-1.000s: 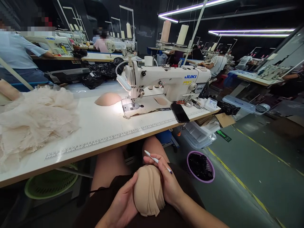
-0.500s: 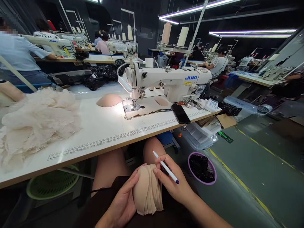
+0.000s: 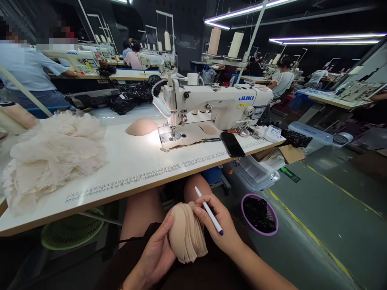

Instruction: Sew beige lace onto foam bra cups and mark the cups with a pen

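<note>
Over my lap, my left hand (image 3: pixel 156 249) is closed around a stack of beige bra cups (image 3: pixel 182 235), thumb on the front cup and fingers hidden behind. The cups stand on edge, fanned apart at their lower ends. My right hand (image 3: pixel 223 225) grips a white marker pen (image 3: pixel 209 212), whose dark blue end points down toward my wrist. Thumb and fingertips of that hand also touch the stack's upper right edge. On the table ahead, another beige cup (image 3: pixel 141 127) lies left of the needle of a white sewing machine (image 3: pixel 223 98).
A heap of cream lace fabric (image 3: pixel 60 149) covers the table's left part. A black phone (image 3: pixel 232 144) lies near the front edge, which carries a printed ruler (image 3: pixel 145 177). Below right stands a purple basket (image 3: pixel 275 225) with black plastic inside; a green basket (image 3: pixel 72 237) is below left. Other people sit behind.
Both hands have lifted the stack slightly, and its cups lean and fan a little more. The pen has shifted slightly with my right hand. The whole view has moved a bit.
</note>
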The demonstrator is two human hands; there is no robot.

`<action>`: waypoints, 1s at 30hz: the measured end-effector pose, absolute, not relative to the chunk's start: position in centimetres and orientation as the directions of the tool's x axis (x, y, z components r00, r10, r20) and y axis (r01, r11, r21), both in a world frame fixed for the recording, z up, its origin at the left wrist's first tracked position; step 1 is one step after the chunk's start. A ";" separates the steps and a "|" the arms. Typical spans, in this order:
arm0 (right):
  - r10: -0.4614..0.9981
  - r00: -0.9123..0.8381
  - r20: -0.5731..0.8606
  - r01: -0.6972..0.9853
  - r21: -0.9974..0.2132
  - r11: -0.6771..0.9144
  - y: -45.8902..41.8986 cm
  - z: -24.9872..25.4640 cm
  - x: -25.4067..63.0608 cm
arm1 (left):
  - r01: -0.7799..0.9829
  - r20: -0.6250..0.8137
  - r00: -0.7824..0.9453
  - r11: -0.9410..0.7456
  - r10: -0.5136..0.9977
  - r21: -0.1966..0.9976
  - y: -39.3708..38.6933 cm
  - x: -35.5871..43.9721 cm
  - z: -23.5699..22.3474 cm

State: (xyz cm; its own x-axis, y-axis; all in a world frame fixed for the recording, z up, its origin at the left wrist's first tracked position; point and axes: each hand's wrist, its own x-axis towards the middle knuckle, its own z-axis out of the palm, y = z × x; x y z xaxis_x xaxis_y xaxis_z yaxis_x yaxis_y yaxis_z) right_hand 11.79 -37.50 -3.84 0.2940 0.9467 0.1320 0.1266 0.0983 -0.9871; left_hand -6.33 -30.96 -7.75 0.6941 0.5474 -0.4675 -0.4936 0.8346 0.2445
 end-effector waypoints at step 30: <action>0.793 0.104 0.600 0.656 -0.641 0.399 -39.7 -5.5 9.8 | -0.637 -0.460 0.560 0.713 0.689 0.293 -31.3 -6.7 -7.5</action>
